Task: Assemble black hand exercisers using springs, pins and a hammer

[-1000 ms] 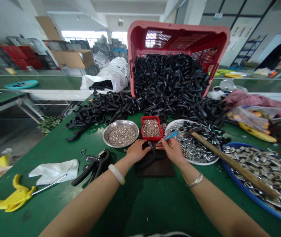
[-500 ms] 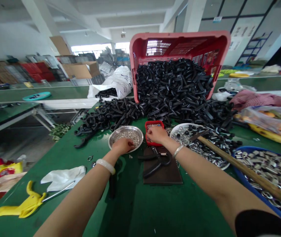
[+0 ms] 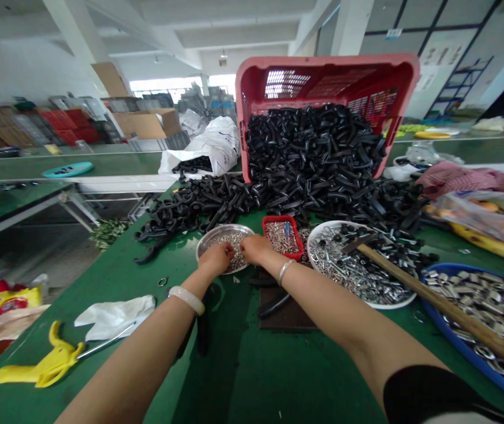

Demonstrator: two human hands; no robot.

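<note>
My left hand [image 3: 217,258] is over the near side of a round metal bowl [image 3: 201,242] of small metal parts, its fingers pinched together. Close beside it, my right hand [image 3: 256,249] reaches over the bowl's right side, fingers also pinched. Whatever either hand holds is too small to make out. Just right of the bowl stands a red tray [image 3: 283,237] of small rivet-like pins. Beneath my right forearm lies a dark flat plate [image 3: 285,318] with a black-handled tool [image 3: 274,306] on it, partly hidden.
A tipped red crate [image 3: 328,62] spills black plastic parts [image 3: 313,147] across the back. On the right are a white dish [image 3: 366,282] of metal parts, a wooden-handled hammer [image 3: 411,280] and a blue basin [image 3: 459,341]. A yellow air gun [image 3: 52,359] lies left near a white cloth [image 3: 117,318].
My right hand has moved left from the red tray to the metal bowl, next to my left hand. The left hand stays at the bowl, raised slightly.
</note>
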